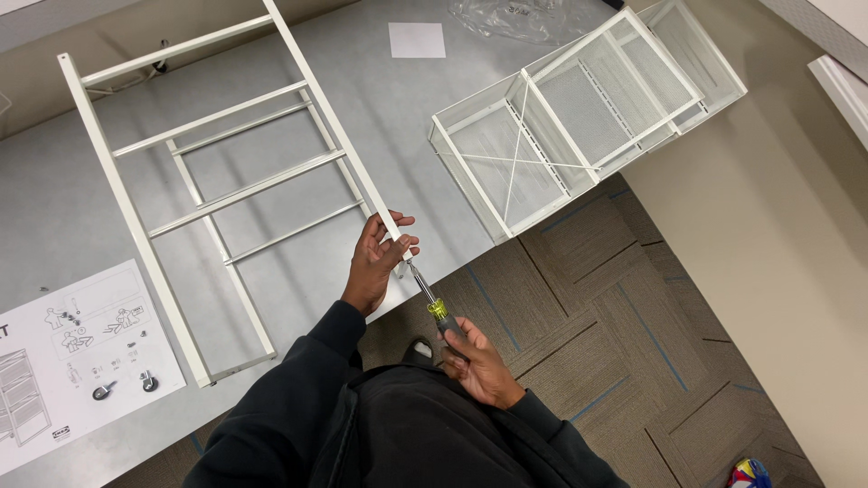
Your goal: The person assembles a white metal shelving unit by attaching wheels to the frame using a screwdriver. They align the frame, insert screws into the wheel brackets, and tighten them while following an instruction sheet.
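Left hand (375, 262): closed in a pinch around the lower end of one long rail of a white metal frame (217, 194), fingers curled over the rail just past the near edge of the grey table (380, 117). Right hand (475, 361): wrapped around the dark handle of a screwdriver (432, 303), held off the table above the carpet (615, 307); the tool had a yellow-green collar, and its metal shaft ran up to the rail end beside the left fingertips. Both sleeves were dark.

The frame, ladder-like with several crossbars, lay flat across the left half of the table, its far rail reaching toward the far left corner and its near ends meeting the near edge.

Instruction sheet (68, 357): white, rectangular, with black line drawings of figures, casters and a shelf unit; it lay at the near left corner of the table, partly under the frame's outer rail. A small blank white paper square (417, 40) lay near the far edge. Clear plastic wrapping (524, 18), crumpled, lay at the far edge to the right of it.

White mesh baskets (579, 117), stacked and nested, overhung the right edge of the table. A small multicoloured object (749, 473), too small to identify, lay on the carpet by the beige wall.
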